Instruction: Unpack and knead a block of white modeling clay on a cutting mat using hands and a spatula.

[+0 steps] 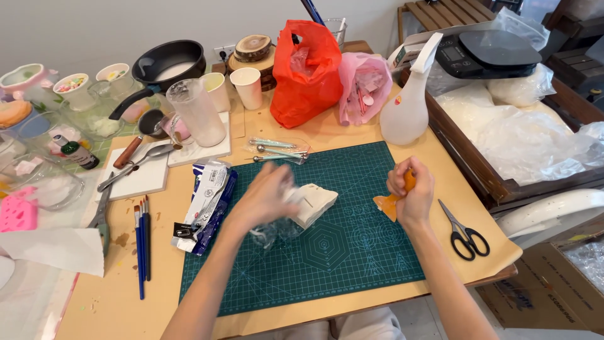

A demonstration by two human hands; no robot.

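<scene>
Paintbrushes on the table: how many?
3, as far as the head view shows: blue-handled paintbrushes lie side by side on the bare tabletop just left of the green cutting mat, tips pointing away. More may be hidden in the clutter behind.

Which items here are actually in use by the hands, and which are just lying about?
In use:
left hand on clear plastic wrap by white clay block
right hand gripping orange clay lump
green cutting mat

Lying about:
black-handled scissors
blue paintbrushes
red plastic bag
white spray bottle
</scene>
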